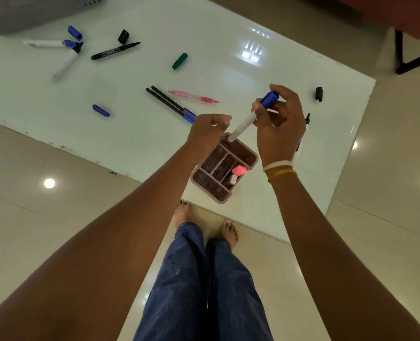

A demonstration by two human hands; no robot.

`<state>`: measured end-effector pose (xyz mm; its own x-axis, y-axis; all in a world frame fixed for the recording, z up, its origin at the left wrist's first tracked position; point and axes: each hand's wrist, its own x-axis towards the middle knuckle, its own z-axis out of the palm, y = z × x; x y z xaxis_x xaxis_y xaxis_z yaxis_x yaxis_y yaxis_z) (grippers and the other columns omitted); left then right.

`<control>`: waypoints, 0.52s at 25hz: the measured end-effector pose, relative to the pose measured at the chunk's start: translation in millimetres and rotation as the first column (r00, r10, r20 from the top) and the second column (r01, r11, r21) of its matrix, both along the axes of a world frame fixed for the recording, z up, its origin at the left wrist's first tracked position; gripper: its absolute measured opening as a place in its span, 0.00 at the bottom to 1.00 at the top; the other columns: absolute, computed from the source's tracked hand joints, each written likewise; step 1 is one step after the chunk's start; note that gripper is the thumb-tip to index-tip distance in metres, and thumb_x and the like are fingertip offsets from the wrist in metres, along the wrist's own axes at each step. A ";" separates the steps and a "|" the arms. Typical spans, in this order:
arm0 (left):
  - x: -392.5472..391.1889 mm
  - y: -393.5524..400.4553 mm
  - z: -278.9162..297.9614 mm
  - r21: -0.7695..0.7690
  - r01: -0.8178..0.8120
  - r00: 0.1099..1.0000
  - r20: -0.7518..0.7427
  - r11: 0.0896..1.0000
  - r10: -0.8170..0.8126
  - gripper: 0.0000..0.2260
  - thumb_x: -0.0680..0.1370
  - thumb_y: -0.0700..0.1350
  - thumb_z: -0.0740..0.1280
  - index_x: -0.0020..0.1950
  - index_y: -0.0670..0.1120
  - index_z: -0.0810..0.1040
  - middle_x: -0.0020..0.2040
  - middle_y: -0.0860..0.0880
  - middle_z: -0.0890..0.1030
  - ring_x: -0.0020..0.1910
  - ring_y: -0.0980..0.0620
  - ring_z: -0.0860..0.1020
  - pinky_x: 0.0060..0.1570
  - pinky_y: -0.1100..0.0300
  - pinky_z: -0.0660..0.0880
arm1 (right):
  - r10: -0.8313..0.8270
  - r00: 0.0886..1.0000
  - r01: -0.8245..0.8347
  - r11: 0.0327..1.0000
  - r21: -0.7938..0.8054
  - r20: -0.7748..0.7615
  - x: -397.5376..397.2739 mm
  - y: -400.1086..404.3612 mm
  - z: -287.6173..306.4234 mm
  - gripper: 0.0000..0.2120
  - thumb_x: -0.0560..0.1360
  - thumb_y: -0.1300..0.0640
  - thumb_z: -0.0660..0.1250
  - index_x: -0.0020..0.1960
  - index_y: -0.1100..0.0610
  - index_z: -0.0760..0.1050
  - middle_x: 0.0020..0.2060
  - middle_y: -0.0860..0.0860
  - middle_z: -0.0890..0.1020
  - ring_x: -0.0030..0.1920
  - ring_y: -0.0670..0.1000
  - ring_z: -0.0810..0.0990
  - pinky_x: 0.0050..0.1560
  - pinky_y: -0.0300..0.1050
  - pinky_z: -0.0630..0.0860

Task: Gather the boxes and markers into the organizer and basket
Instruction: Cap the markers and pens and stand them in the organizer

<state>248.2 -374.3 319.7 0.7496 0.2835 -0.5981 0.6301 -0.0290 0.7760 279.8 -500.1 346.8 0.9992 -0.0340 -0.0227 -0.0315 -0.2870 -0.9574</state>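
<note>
Head view, looking down past both forearms at a white table (204, 57). The right hand (281, 126) pinches a blue-capped whiteboard marker (253, 115) near its capped end, thumb and fingertips curled round the barrel just below the cap; the remaining fingers are loosely bent. The marker's long axis runs obliquely: the blue cap points up and to the right, away from the person, while the white tail end points down and to the left, and sits at, or just above, the far rim of the pink compartmented organizer (225, 168). Whether the tail has already entered a compartment cannot be told. The organizer thus lies below and toward the person from the grip, almost in line with the marker's axis, so the coming move appears to be a slide or drop along that axis into the far compartment. The left hand (210, 131) is curled at the organizer's far-left corner; whether it grips the rim cannot be told. A pink eraser (239, 170) already occupies one compartment. Left to gather, further off on the table: two blue-capped pens (170, 104), a pink pen (194, 96), a green marker (115, 50), two uncapped whiteboard markers (63, 54), and loose caps. A grey basket (32, 11) stands at the far-left corner.
</note>
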 end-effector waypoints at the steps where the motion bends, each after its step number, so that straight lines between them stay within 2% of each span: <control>1: -3.3 -0.6 -5.9 0.033 0.050 0.998 -0.034 0.998 -0.049 0.12 0.79 0.41 0.65 0.62 0.45 0.79 0.60 0.49 0.79 0.59 0.53 0.76 0.59 0.67 0.73 | 0.035 0.999 -0.033 0.998 -0.049 0.023 -5.9 -3.6 -2.4 0.15 0.72 0.62 0.72 0.55 0.48 0.74 0.47 0.50 0.82 0.44 0.46 0.84 0.48 0.41 0.82; 2: -6.6 -1.4 -11.6 0.074 0.116 0.991 -0.073 0.990 -0.111 0.14 0.79 0.40 0.65 0.65 0.46 0.78 0.64 0.49 0.78 0.64 0.51 0.75 0.65 0.60 0.71 | 0.072 0.997 -0.070 0.994 -0.085 0.026 -10.8 -5.6 -5.5 0.15 0.72 0.62 0.72 0.55 0.49 0.74 0.47 0.47 0.81 0.44 0.43 0.83 0.48 0.36 0.81; 4: -10.6 -4.1 -19.0 0.138 0.211 0.973 -0.127 0.968 -0.194 0.15 0.79 0.39 0.65 0.66 0.48 0.77 0.66 0.49 0.78 0.66 0.48 0.75 0.68 0.51 0.70 | 0.121 0.992 -0.122 0.986 -0.110 -0.019 -18.0 -6.2 -15.9 0.13 0.73 0.64 0.71 0.54 0.52 0.77 0.46 0.44 0.80 0.44 0.39 0.82 0.50 0.31 0.78; 7: -9.4 -5.6 -20.7 0.145 0.201 0.975 -0.123 0.969 -0.184 0.17 0.79 0.37 0.64 0.66 0.47 0.77 0.66 0.47 0.78 0.65 0.46 0.75 0.67 0.50 0.71 | 0.142 0.977 -0.160 0.981 -0.108 -0.158 -16.4 -5.2 -28.9 0.07 0.73 0.65 0.70 0.49 0.58 0.83 0.40 0.43 0.82 0.42 0.40 0.82 0.49 0.29 0.77; 9: -7.2 -5.4 -20.6 0.144 0.215 0.973 -0.123 0.966 -0.198 0.16 0.79 0.37 0.64 0.66 0.46 0.77 0.66 0.46 0.78 0.64 0.45 0.76 0.66 0.49 0.72 | 0.163 0.960 -0.184 0.980 -0.074 -0.226 -8.4 -8.8 -31.3 0.05 0.73 0.63 0.70 0.47 0.57 0.84 0.39 0.45 0.84 0.42 0.42 0.83 0.49 0.33 0.79; 11: -5.0 -4.8 -20.4 0.113 0.236 0.966 -0.132 0.965 -0.220 0.15 0.79 0.37 0.62 0.65 0.46 0.78 0.63 0.45 0.80 0.60 0.45 0.78 0.63 0.50 0.75 | 0.186 0.950 -0.188 0.982 0.013 -0.250 0.7 -17.1 -29.9 0.06 0.75 0.62 0.69 0.46 0.55 0.83 0.42 0.49 0.85 0.46 0.48 0.84 0.51 0.44 0.82; 13: 1.9 -5.9 -18.9 0.066 0.210 0.967 -0.159 0.976 -0.197 0.15 0.79 0.36 0.59 0.62 0.46 0.78 0.60 0.45 0.81 0.55 0.47 0.80 0.60 0.53 0.76 | 0.140 0.946 -0.125 0.990 0.070 -0.292 12.9 -31.4 -32.2 0.07 0.76 0.61 0.67 0.47 0.51 0.82 0.45 0.52 0.85 0.50 0.52 0.84 0.51 0.48 0.82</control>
<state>250.1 -380.2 300.8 0.6993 0.1874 -0.6898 0.7141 -0.2281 0.6619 292.6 -531.6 314.6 0.9430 0.1068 -0.3153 -0.2797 -0.2597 -0.9243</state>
